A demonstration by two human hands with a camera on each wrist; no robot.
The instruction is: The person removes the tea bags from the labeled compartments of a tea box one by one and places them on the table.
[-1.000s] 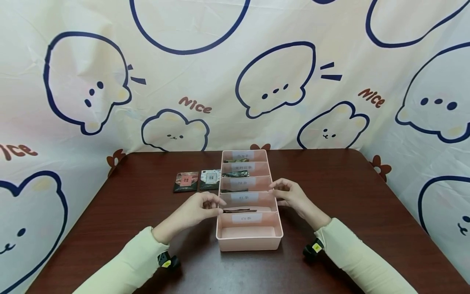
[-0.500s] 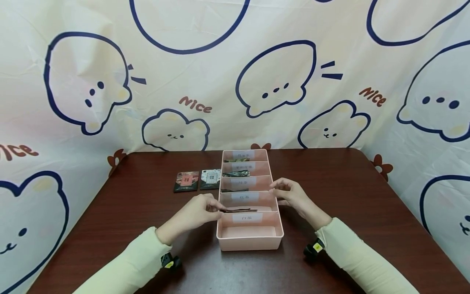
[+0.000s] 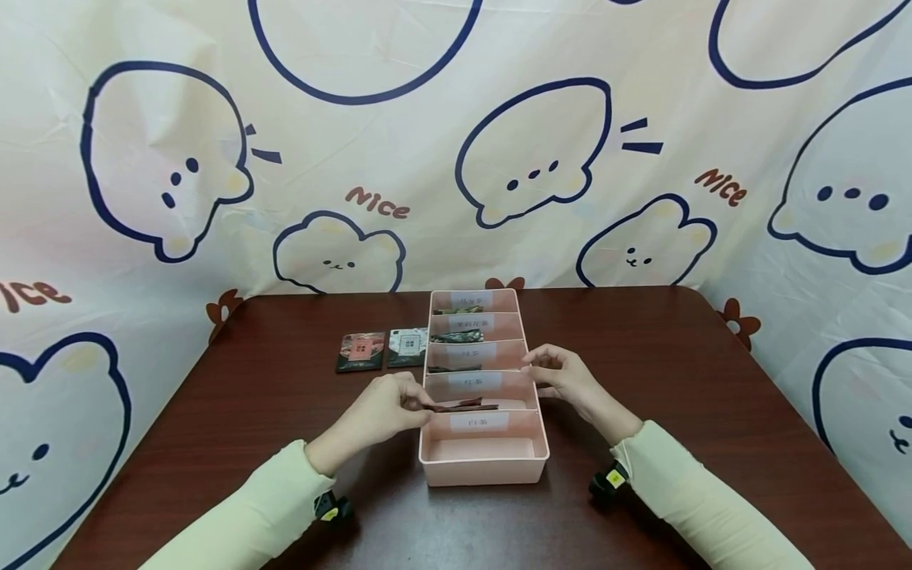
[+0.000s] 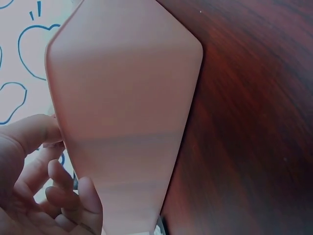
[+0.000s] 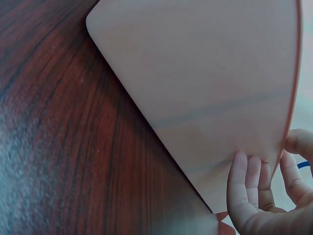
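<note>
A long pink divided box (image 3: 484, 473) stands on the table, its compartments labelled in a row. My left hand (image 3: 382, 406) reaches over its left rim into the second compartment from the front, thumb and finger pinching the left end of a thin reddish-brown tea packet (image 3: 466, 404). That packet shows edge-on, slightly tilted against another beside it. On the far side, my right hand (image 3: 570, 385) holds the box's right rim, with fingers against the outer wall in the right wrist view. In the left wrist view the box wall hides the packet from sight.
Left of the box lie a dark tea packet with a red label (image 3: 360, 352) and a white-and-green tea packet (image 3: 408, 348). Other compartments farther back hold green packets (image 3: 457, 337). A patterned cloth (image 3: 427, 158) hangs behind the dark wooden table (image 3: 299, 348).
My left hand has moved slightly right and its fingers have closed on the tea packet's end. The packet has tilted a little apart from its neighbour. My right hand stays at the rim.
</note>
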